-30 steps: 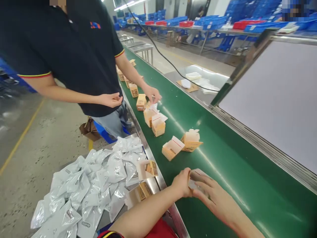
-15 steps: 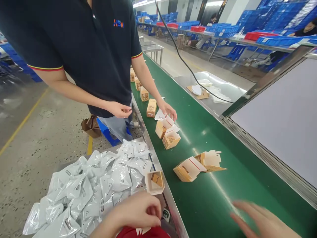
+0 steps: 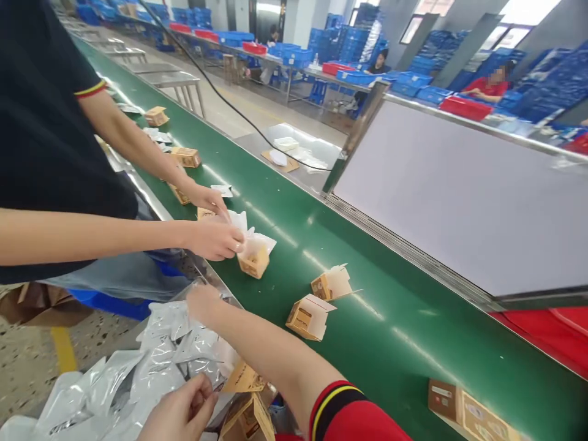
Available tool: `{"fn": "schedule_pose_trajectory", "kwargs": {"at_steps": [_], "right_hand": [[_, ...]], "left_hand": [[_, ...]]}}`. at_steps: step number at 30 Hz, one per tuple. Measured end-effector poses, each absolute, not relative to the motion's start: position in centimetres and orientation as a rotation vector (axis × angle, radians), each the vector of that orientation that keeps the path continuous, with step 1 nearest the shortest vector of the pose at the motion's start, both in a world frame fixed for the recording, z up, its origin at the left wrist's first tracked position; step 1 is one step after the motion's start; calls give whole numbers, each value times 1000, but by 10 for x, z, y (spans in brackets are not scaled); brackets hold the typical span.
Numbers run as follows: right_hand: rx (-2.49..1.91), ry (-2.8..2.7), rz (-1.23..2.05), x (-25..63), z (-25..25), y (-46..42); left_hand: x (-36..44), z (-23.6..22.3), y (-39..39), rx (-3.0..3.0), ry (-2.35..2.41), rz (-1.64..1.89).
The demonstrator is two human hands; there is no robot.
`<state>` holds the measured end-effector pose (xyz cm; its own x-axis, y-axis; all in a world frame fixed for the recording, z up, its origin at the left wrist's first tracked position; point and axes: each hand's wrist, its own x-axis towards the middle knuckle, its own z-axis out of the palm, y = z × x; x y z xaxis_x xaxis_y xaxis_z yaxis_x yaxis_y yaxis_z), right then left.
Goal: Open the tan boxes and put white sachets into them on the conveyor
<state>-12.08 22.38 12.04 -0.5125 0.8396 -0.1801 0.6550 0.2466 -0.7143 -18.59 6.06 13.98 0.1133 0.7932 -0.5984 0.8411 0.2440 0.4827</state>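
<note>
Running past blue crates (image 3: 353, 43), green conveyor belt (image 3: 367, 331), seemingly moving.

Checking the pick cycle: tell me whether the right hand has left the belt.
Yes: right hand went left, off the green conveyor belt, over the silver pouches.

Our left hand (image 3: 177, 413) and right hand (image 3: 201, 302) rest on the heap of silvery foil pouches (image 3: 138, 373). Open tan cardboard boxes (image 3: 307, 317) lie on the green conveyor belt (image 3: 390, 331).

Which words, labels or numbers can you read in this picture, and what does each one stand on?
None can be read.
Small cartons on the green belt: brown print, too blurred.
Silver pouches: small marks, too small.
Flat carton at the belt's near edge: white label, unreadable.
</note>
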Motion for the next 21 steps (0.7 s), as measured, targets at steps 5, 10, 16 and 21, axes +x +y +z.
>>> {"fn": "schedule_pose_trajectory", "kwargs": {"at_steps": [5, 10, 16, 21], "right_hand": [[-1330, -2180, 955, -5, 188, 186], [-1595, -1625, 927, 150, 201, 88], [-2131, -1640, 941, 184, 148, 48], [-2298, -1843, 876, 167, 128, 64]], "left_hand": [[-137, 162, 104, 1708, 1604, -118], [-64, 149, 116, 1699, 1395, 215], [-5, 81, 114, 1609, 1235, 167], [24, 58, 118, 1651, 938, 211]]}}
